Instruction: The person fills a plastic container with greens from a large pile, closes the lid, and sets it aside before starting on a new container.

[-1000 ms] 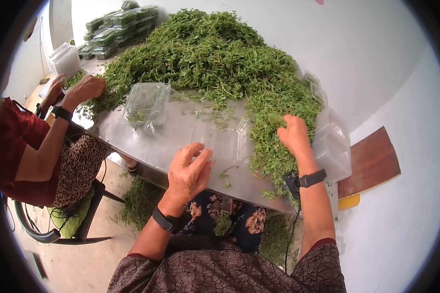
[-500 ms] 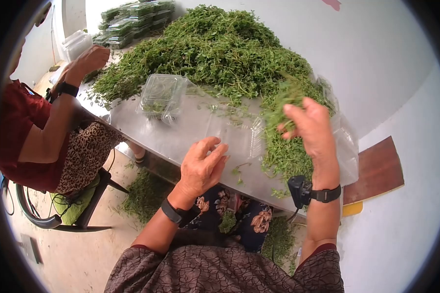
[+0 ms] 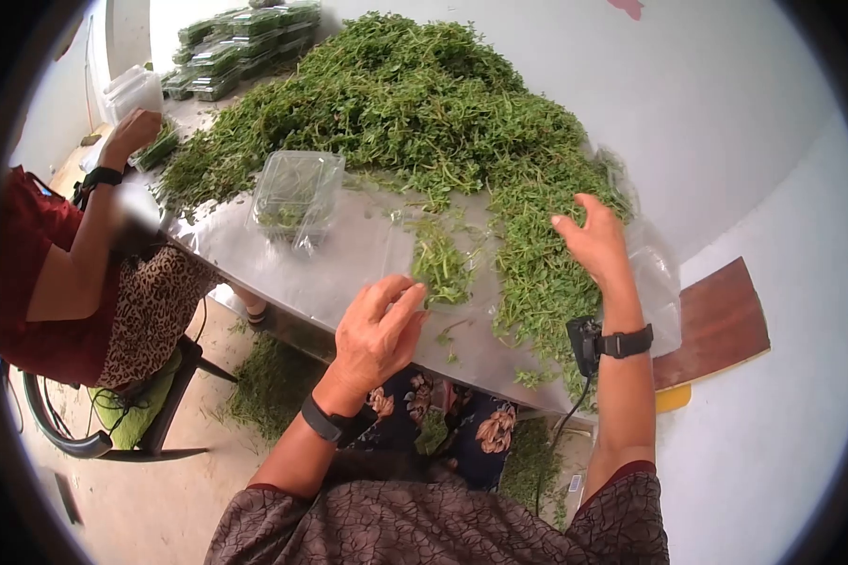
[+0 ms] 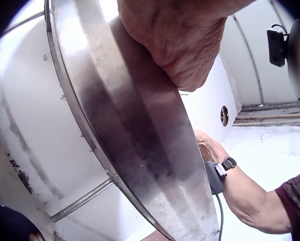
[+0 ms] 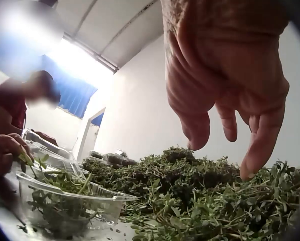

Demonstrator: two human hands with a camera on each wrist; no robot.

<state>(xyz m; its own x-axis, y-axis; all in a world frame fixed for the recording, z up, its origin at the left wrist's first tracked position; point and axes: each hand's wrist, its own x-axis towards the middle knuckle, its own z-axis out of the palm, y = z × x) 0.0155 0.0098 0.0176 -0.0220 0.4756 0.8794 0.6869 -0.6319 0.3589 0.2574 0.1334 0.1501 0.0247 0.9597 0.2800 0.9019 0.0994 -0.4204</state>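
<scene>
My left hand [image 3: 379, 325] is at the near left corner of a clear plastic container [image 5: 110, 198], fingers loosely bent near its rim. A loose clump of leafy green sprigs [image 3: 440, 266] lies in that container. In the left wrist view, only the heel of my left hand [image 4: 180, 40] shows, over the metal table edge. My right hand [image 3: 601, 240] hovers over the right side of a large heap of greens [image 5: 210, 191], with thumb and fingers spread apart and nothing between them.
A lidded clear box [image 3: 297, 193] with some greens stands left of the open container. Nested clear containers [image 3: 655, 282] stand right of the heap, beside a brown board [image 3: 716, 325]. Filled boxes [image 3: 245, 47] are stacked at the back left. Another person [image 3: 66, 273] sits at the left.
My right hand lifted a clump of greens from the heap, and the clump now lies in the container. The right hand is back over the heap. My left hand has stayed by the container.
</scene>
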